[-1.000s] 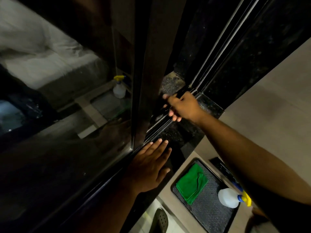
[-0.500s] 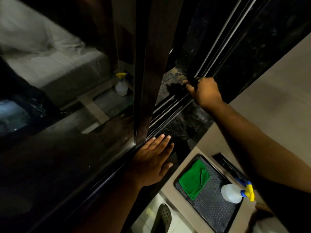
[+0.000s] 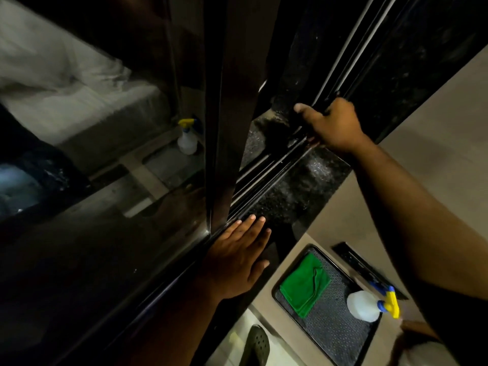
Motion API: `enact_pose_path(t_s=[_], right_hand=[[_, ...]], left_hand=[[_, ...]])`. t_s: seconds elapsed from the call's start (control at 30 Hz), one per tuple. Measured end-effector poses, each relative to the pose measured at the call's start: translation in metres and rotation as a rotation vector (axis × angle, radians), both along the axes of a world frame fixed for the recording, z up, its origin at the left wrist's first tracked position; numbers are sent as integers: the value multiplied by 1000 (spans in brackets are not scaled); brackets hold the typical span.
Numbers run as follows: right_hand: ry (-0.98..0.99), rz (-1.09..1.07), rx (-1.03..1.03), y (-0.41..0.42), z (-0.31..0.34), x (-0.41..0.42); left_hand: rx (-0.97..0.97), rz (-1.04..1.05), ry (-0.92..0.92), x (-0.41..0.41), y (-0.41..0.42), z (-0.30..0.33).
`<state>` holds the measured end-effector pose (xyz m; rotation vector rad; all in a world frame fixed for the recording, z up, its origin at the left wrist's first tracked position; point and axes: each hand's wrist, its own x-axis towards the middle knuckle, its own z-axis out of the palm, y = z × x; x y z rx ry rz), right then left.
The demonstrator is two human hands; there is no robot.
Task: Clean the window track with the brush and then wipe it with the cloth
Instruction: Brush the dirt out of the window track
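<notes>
Two hands on the sill. Window track (image 3: 266, 178) runs near-left to far-right; right hand (image 3: 334, 125) sits on its far end, fingers curled around something dark, brush not discernible. Left hand (image 3: 237, 257) lies flat, fingers spread, just beside the track's near end. Green cloth (image 3: 305, 285) lies on a black tray (image 3: 335, 336), near-right, beside a spray bottle (image 3: 365, 306).
</notes>
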<state>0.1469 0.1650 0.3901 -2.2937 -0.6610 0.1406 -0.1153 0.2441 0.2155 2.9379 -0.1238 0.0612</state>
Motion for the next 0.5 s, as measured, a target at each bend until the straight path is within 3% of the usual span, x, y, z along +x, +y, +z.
enact_pose_path(t_s=[0.1,0.17,0.23,0.43,0.5], right_hand=[[251,192,72,11,-17,-36],[292,275,3,14,-41,-58],[252,211,10,14,-55,-52],[-373,-13,-349,0,-19,34],[-492,-47,-386,-6,-12,48]], left_hand=[[6,2,7,1,-1,-1],[4,6,5,0,-1,-1],[-4,9,9,0,-1,0],[16,11,0,-1,0,0],[25,19,-1,0,0,2]])
